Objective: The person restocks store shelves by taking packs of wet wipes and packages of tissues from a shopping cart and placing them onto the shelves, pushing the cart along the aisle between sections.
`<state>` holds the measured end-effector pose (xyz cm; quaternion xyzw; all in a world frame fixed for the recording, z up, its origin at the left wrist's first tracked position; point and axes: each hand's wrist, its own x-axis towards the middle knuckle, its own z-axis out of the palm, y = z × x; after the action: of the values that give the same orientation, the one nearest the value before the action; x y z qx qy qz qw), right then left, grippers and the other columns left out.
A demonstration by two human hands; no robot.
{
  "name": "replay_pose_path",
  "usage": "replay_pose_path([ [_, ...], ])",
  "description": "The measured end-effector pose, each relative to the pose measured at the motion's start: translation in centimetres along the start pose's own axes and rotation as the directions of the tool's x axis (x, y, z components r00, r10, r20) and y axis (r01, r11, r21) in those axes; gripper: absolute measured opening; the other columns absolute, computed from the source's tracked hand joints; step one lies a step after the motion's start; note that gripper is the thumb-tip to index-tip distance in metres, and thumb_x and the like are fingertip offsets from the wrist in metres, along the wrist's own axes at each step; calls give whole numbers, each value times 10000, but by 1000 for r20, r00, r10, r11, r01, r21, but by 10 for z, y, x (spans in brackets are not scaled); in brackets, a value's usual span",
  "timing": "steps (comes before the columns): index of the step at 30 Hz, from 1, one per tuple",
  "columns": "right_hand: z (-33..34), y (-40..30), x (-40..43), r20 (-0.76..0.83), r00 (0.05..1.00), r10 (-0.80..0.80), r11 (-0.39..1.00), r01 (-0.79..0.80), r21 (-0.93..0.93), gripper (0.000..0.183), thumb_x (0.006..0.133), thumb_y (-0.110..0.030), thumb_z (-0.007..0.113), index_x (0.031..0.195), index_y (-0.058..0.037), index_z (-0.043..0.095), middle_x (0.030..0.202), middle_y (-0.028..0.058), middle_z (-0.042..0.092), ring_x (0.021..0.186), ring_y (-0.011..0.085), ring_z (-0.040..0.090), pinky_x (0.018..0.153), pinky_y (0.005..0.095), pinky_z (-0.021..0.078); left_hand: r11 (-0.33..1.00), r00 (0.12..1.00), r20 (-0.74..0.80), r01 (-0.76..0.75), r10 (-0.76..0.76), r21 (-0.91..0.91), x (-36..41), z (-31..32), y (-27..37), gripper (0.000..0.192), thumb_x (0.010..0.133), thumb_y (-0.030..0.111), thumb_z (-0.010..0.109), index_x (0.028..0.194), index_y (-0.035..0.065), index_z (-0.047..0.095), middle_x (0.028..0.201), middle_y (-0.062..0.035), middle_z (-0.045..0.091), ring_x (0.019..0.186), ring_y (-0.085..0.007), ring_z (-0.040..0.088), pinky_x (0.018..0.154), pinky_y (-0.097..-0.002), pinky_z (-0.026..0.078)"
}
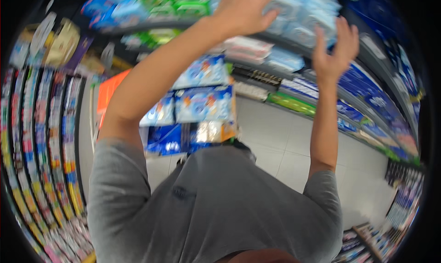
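Observation:
My left hand point(248, 11) reaches over the upper shelf, palm down, with its thumb apart from the fingers. Beneath and beside it stand light blue packs with lids point(299, 12), apparently wet wipes. Whether its fingertips touch a pack cannot be told. My right hand point(333, 54) is raised at the right end of those packs, fingers spread, nothing in it. Green lidded packs point(191, 3) stand left of my left hand, with blue packs point(119, 10) farther left. Motion blur softens the packs.
Stacked blue-and-white packages point(205, 104) lie before my body, beside an orange panel point(112, 89). Below the upper shelf edge point(187, 23) are pink-and-white packs point(248, 49). Dark blue packages point(370, 91) line the right shelves. Another stocked shelving unit point(43, 125) stands left. Pale floor tiles point(275, 132) show between.

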<state>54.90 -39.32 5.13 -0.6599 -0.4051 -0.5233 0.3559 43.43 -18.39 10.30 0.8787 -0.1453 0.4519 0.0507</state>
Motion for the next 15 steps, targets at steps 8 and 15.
replay_pose_path([
  [8, -33, -109, -228, 842, 140, 521, 439, -890, -123, 327, 953, -307, 562, 1082, -25, 666, 1013, 134, 687, 962, 251, 623, 899, 342, 453, 564, 711, -306, 694, -633, 447, -279, -276, -57, 332, 792, 249, 756, 1065, 70, 700, 1187, -182, 618, 1140, -311, 559, 965, -384, 427],
  [15, -99, -210, -410, 871, -400, 286, 222, -856, -467, 487, 896, -186, 554, 1315, 56, 503, 1221, 200, 612, 1165, 271, 560, 992, 349, 417, -293, 129, -636, 806, -761, 514, -524, -469, 47, 484, 829, 459, 680, 1063, 35, 699, 1104, -157, 674, 1056, -287, 623, 907, -361, 462],
])
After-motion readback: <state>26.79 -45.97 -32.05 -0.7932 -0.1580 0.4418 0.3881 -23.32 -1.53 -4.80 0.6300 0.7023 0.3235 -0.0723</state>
